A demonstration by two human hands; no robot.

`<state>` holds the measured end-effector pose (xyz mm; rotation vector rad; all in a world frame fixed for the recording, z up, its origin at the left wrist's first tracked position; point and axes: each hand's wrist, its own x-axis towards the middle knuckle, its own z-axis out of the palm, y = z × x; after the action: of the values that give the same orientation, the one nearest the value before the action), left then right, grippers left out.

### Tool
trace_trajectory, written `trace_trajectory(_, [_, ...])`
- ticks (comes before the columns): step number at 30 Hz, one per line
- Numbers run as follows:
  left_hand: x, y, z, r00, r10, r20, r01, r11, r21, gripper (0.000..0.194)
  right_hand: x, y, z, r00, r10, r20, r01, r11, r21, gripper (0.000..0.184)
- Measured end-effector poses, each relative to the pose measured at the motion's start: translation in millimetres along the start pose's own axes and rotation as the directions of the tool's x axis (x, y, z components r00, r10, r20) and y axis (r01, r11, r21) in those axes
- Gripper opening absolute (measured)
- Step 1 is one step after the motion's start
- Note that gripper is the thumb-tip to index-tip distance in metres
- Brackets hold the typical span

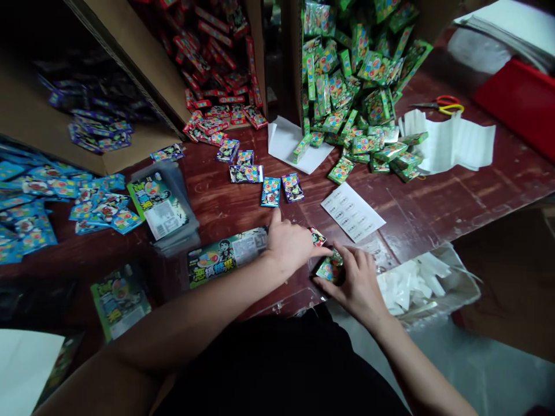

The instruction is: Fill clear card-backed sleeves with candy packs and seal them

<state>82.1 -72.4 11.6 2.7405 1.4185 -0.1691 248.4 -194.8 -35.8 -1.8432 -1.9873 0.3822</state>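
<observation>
My left hand (291, 244) rests near the table's front edge, fingers curled over a small red candy box (318, 236), index finger stretched toward a blue box (271, 192) and a purple box (292, 187). Beside it, my right hand (355, 281) grips a small stack of green candy boxes (330, 269). A long printed packet (226, 255) lies under my left wrist.
Cardboard cartons spill red boxes (217, 110), green boxes (359, 104) and purple boxes (91, 124) onto the red-brown table (455, 202). Blue boxes (39, 202) cover the left. Clear bags (162, 202), a label sheet (352, 211), white papers (451, 141), scissors (442, 104) and a bin of white slips (429, 283) lie around.
</observation>
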Motion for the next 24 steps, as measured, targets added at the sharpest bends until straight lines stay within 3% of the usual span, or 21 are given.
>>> trace_trajectory(2, [-1,-3,-6.2,0.998,-0.011,0.055,0.013,0.999,-0.034,0.083,3,-2,6,1.000,0.005,-0.018,-0.005,1.000,-0.003,0.087])
trace_trajectory(4, [-9,-8,-11.8,0.999,0.016,0.039,-0.013,0.997,-0.071,0.080,9,-2,9,1.000,-0.016,-0.017,0.016,1.000,-0.002,0.094])
trace_trajectory(7, [-26,-19,-16.7,0.990,0.143,-0.011,-0.143,0.977,-0.161,0.054,21,1,10,0.993,-0.118,0.017,0.118,0.993,0.022,0.106])
trace_trajectory(10, [-50,-39,-16.1,0.979,0.204,0.023,-0.189,0.940,-0.282,0.036,33,4,9,0.962,-0.258,0.087,0.250,0.964,0.095,0.100])
trace_trajectory(12, [-68,-59,-12.1,0.991,0.134,0.012,-0.125,0.947,-0.298,0.044,41,7,8,0.938,-0.324,0.125,0.303,0.939,0.162,0.088])
trace_trajectory(15, [-93,-92,-0.8,1.000,-0.020,0.003,0.020,0.974,-0.224,0.098,55,7,12,0.913,-0.389,0.120,0.358,0.907,0.221,0.083])
trace_trajectory(16, [-99,-101,3.9,0.999,-0.038,0.022,0.042,0.977,-0.207,0.106,61,6,15,0.910,-0.404,0.100,0.375,0.900,0.224,0.083])
trace_trajectory(20, [-115,-117,22.3,0.998,0.008,0.064,0.009,0.966,-0.258,0.089,84,-6,24,0.889,-0.454,0.066,0.429,0.874,0.226,0.080])
trace_trajectory(24, [-115,-115,32.2,1.000,-0.008,0.024,0.015,0.945,-0.326,0.088,93,-16,25,0.796,-0.574,0.192,0.498,0.802,0.331,0.080])
